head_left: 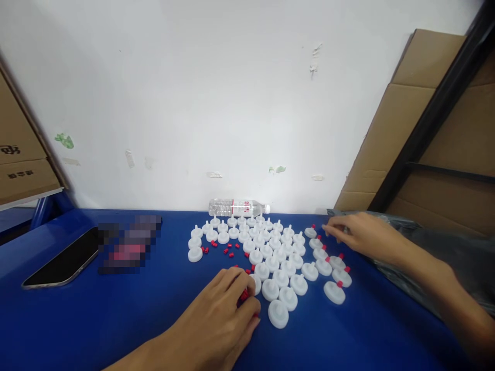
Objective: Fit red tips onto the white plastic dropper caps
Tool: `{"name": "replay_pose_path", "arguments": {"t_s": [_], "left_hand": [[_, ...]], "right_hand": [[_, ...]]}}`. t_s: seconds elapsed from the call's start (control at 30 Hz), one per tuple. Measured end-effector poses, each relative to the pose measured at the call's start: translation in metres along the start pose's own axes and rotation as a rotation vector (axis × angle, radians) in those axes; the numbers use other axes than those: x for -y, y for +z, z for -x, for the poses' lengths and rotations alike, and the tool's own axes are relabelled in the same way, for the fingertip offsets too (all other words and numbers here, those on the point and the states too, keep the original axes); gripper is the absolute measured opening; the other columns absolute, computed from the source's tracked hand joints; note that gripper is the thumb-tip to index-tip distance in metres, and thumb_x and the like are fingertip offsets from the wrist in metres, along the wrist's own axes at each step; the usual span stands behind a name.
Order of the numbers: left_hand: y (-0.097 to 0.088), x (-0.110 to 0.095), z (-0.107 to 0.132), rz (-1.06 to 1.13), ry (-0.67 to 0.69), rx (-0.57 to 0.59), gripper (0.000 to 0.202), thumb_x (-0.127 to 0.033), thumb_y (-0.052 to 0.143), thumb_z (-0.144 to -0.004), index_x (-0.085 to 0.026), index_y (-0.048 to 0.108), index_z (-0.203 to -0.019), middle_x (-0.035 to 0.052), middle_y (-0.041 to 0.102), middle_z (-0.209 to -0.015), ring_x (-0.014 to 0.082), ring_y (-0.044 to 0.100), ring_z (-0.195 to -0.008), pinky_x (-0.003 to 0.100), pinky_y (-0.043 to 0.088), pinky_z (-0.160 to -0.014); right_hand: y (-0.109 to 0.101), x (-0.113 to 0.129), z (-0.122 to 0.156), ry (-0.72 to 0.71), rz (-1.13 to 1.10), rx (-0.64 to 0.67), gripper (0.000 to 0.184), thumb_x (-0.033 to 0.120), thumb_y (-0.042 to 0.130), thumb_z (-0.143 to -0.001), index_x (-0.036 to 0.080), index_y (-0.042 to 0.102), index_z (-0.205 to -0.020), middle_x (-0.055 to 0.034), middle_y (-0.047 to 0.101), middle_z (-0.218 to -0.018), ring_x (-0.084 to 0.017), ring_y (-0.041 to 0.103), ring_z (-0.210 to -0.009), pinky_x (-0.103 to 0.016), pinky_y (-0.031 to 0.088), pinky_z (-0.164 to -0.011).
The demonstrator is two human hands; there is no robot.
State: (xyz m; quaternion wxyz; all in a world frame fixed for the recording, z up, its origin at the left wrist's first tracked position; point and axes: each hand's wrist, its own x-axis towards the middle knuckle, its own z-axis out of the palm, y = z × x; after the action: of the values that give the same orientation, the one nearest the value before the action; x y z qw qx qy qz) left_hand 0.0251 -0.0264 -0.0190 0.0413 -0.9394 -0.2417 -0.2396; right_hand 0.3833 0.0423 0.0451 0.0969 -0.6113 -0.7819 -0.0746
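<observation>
My left hand [222, 312] rests low over the blue table with its fingers curled. Small red caps [244, 294] show between its thumb and fingers. More loose red caps [231, 254] lie just beyond it. Beside its fingertips spreads a large group of white round lids with upright spouts [280, 278], their spouts bare. To the right, my right hand [358, 233] hovers with fingers slightly apart, and nothing shows between them. Its fingertips are close to a white lid with a red-capped spout [310, 232]. Several more red-capped white lids [334, 292] stand nearer to me.
A clear plastic bottle [240, 207] lies on its side against the wall. At left on the blue table [162, 319] are a phone [64, 260] and a pixelated item [129, 246]. Dark plastic sheeting [436, 252] lies under my right arm, with cardboard [386, 123] behind.
</observation>
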Motion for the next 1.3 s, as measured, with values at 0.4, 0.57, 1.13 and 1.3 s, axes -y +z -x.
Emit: {"name": "replay_pose_path", "arguments": {"t_s": [0.4, 0.57, 1.13, 1.3], "left_hand": [[-0.016, 0.028, 0.007, 0.041, 0.008, -0.235, 0.013, -0.008, 0.058, -0.095, -0.018, 0.062, -0.102, 0.0026, 0.068, -0.092, 0.0154, 0.061, -0.08, 0.028, 0.05, -0.071], [-0.018, 0.034, 0.005, -0.008, 0.007, -0.275, 0.02, -0.008, 0.061, -0.094, -0.018, 0.063, -0.112, 0.0017, 0.07, -0.095, 0.0148, 0.063, -0.083, 0.027, 0.052, -0.074], [-0.02, 0.028, 0.005, -0.004, 0.164, -0.347, 0.026, -0.004, 0.063, -0.092, -0.011, 0.066, -0.117, 0.0062, 0.074, -0.092, 0.0157, 0.064, -0.074, 0.027, 0.055, -0.061], [-0.021, 0.024, 0.005, -0.008, 0.185, -0.382, 0.022, -0.009, 0.067, -0.091, -0.012, 0.069, -0.113, 0.0047, 0.075, -0.089, 0.0135, 0.066, -0.07, 0.025, 0.054, -0.06]], "right_hand": [[0.006, 0.103, 0.046, -0.618, -0.338, -0.041, 0.018, 0.041, 0.066, -0.094, 0.025, 0.073, -0.098, 0.0029, 0.071, -0.072, -0.012, 0.064, -0.061, -0.028, 0.033, -0.057], [0.024, 0.115, 0.045, -0.621, -0.345, 0.101, 0.018, 0.043, 0.07, -0.091, 0.028, 0.073, -0.1, 0.0049, 0.071, -0.077, -0.011, 0.063, -0.062, -0.027, 0.031, -0.056], [0.018, 0.129, 0.055, -0.433, -0.662, 0.141, 0.015, 0.031, 0.046, -0.104, 0.025, 0.056, -0.114, -0.0006, 0.071, -0.109, -0.013, 0.069, -0.09, -0.027, 0.052, -0.079], [0.019, 0.135, 0.054, -0.511, -0.685, 0.076, 0.008, 0.021, 0.059, -0.097, 0.025, 0.061, -0.104, -0.0002, 0.067, -0.114, -0.01, 0.066, -0.091, -0.022, 0.052, -0.082]]}}
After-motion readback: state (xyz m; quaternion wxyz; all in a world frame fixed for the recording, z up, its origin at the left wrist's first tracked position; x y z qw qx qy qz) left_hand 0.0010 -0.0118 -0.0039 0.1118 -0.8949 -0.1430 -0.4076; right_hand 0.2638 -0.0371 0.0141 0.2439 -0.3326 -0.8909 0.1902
